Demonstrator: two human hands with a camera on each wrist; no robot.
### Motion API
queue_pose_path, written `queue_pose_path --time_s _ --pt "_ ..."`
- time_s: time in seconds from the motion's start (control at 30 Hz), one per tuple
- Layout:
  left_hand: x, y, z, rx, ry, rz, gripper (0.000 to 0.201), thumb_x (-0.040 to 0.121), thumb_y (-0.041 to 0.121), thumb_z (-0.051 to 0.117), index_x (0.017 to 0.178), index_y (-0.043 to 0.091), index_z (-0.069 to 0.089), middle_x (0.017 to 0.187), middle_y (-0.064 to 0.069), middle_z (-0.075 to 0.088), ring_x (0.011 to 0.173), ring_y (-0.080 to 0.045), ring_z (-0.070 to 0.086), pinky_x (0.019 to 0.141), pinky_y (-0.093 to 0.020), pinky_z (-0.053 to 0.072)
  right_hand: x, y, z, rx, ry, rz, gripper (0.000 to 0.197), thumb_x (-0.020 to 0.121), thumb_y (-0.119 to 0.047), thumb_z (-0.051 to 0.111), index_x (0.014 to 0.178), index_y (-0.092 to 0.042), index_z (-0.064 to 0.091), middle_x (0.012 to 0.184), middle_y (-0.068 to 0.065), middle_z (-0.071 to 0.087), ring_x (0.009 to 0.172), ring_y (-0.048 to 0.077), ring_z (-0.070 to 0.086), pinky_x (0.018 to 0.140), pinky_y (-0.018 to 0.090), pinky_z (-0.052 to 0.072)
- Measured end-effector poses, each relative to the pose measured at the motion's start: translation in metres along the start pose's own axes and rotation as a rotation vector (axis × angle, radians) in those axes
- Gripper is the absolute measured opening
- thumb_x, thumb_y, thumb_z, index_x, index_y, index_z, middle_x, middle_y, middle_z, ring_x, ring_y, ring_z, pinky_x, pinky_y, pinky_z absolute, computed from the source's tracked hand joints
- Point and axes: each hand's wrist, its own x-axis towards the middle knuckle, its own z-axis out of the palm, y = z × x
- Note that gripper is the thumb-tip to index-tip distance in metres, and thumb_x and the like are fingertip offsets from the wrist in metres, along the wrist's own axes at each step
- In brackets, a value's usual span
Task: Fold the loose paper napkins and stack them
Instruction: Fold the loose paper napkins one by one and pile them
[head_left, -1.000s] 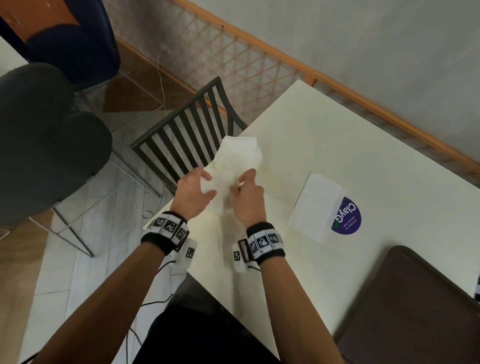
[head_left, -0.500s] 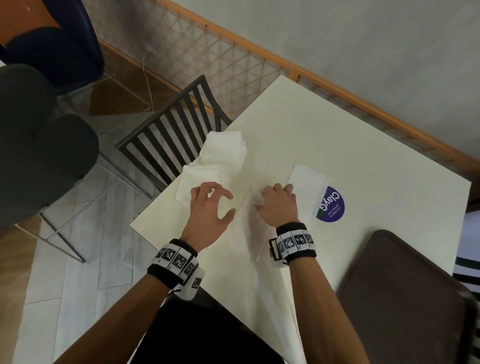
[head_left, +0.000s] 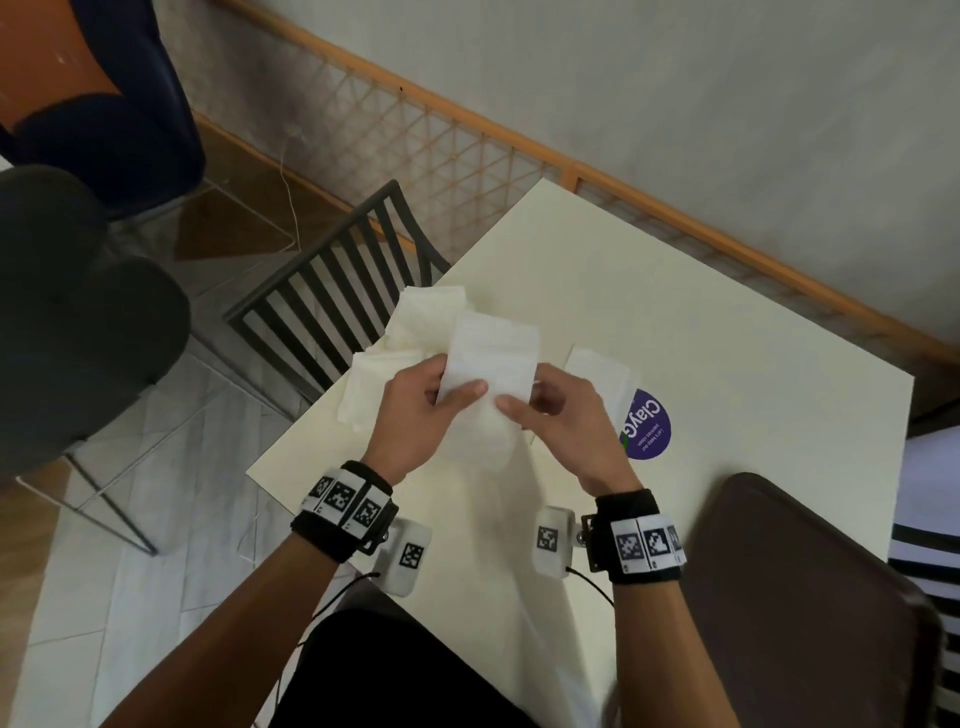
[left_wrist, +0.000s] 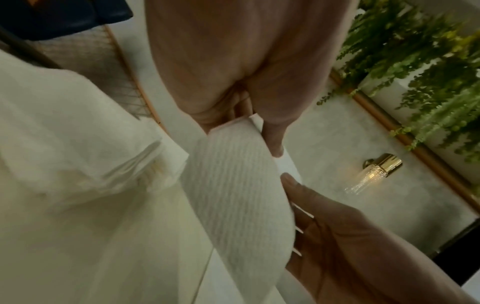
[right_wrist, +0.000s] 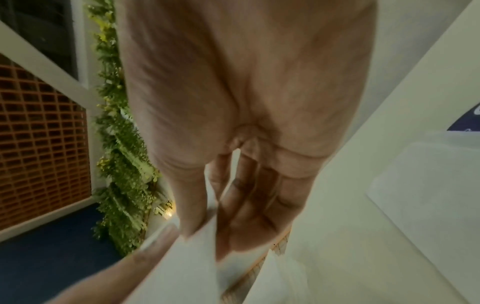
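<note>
Your left hand (head_left: 415, 415) and your right hand (head_left: 561, 415) both pinch one white ribbed paper napkin (head_left: 491, 358) above the pale cream table (head_left: 675, 312).

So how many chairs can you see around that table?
3 that I can make out: a black slatted chair at the table's far left edge, a brown chair at the near right, a grey chair off left. Others may sit outside the picture.
</note>
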Motion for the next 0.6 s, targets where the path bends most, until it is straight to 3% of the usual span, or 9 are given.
queue_pose_path --time_s 0.07,0.13,0.17,0.23,0.27,0.3,0.37,0.5,0.6 --pt "0.004 0.005 -0.001 -0.001 -0.014 0.030 0.026 0.098 0.039 0.079 0.110 0.015 0.076 0.100 -0.001 0.082 0.094 -0.025 0.079 0.087 -0.057 0.064 0.000 0.004 0.004 0.015 0.041 -0.036 0.022 0.094 -0.043 0.082 0.110 -0.028 0.083 0.094 0.016 0.080 0.088 0.040 0.076 0.086 0.061 0.062" --pt "0.007 0.007 -0.005 0.009 -0.050 0.053 0.023 0.100 0.033 0.078 0.110 0.013 0.076 0.100 -0.005 0.082 0.095 -0.029 0.078 0.090 -0.058 0.062 0.003 0.006 0.004 0.124 0.140 -0.046 0.013 0.097 -0.035 0.081 0.101 -0.022 0.084 0.087 0.019 0.076 0.076 0.038 0.067 0.077 0.053 0.060" --pt "0.009 0.007 -0.008 0.019 -0.068 0.069 0.020 0.102 0.029 0.076 0.110 0.010 0.076 0.100 -0.008 0.081 0.096 -0.032 0.078 0.091 -0.059 0.061 0.003 0.006 0.004 0.167 0.176 -0.056 0.014 0.098 -0.030 0.082 0.097 -0.016 0.083 0.081 0.022 0.070 0.073 0.032 0.060 0.074 0.047 0.052" --pt "0.010 0.008 -0.013 0.018 -0.098 0.135 0.013 0.106 0.017 0.070 0.109 0.005 0.076 0.101 -0.014 0.080 0.097 -0.037 0.076 0.092 -0.058 0.061 0.003 0.003 0.003 0.236 0.185 -0.091 0.012 0.098 -0.017 0.080 0.096 -0.006 0.082 0.080 0.023 0.068 0.080 0.021 0.057 0.077 0.042 0.046" --pt "0.011 0.010 -0.016 -0.011 -0.106 0.164 0.012 0.107 0.008 0.065 0.108 0.004 0.077 0.102 -0.013 0.080 0.097 -0.033 0.076 0.091 -0.053 0.061 0.001 0.000 0.002 0.269 0.165 -0.120 0.008 0.097 -0.005 0.077 0.099 -0.006 0.085 0.084 0.015 0.075 0.085 0.019 0.064 0.080 0.038 0.050" --pt "0.011 0.013 -0.017 -0.045 -0.104 0.177 0.019 0.107 -0.002 0.059 0.107 0.002 0.077 0.102 -0.009 0.081 0.097 -0.027 0.075 0.089 -0.045 0.060 -0.001 -0.003 0.001 0.281 0.167 -0.156 0.022 0.096 0.008 0.071 0.101 -0.007 0.087 0.093 0.007 0.082 0.091 0.019 0.072 0.084 0.034 0.055" --pt "0.011 0.018 -0.019 -0.114 -0.100 0.158 0.036 0.106 -0.014 0.047 0.101 0.003 0.078 0.100 -0.002 0.079 0.096 -0.019 0.071 0.086 -0.036 0.055 -0.002 -0.003 -0.001 0.305 0.134 -0.220 0.040 0.095 0.021 0.058 0.103 -0.007 0.086 0.103 0.009 0.085 0.102 0.024 0.079 0.093 0.031 0.057" --pt "0.011 0.022 -0.013 -0.240 -0.088 0.083 0.047 0.107 -0.012 0.040 0.090 0.012 0.078 0.087 -0.002 0.066 0.080 -0.031 0.049 0.066 -0.033 0.041 0.001 0.003 -0.001 0.376 0.122 -0.276 0.032 0.093 0.017 0.058 0.099 0.001 0.084 0.100 0.020 0.081 0.098 0.030 0.075 0.088 0.030 0.054" --pt "0.009 0.024 -0.011 -0.307 -0.066 0.011 0.042 0.107 -0.006 0.040 0.086 0.009 0.074 0.084 -0.005 0.057 0.082 -0.029 0.043 0.065 -0.030 0.036 0.001 0.007 0.000 0.371 0.104 -0.291 0.024 0.089 0.000 0.061 0.097 0.001 0.084 0.106 0.023 0.080 0.104 0.039 0.073 0.090 0.036 0.053"
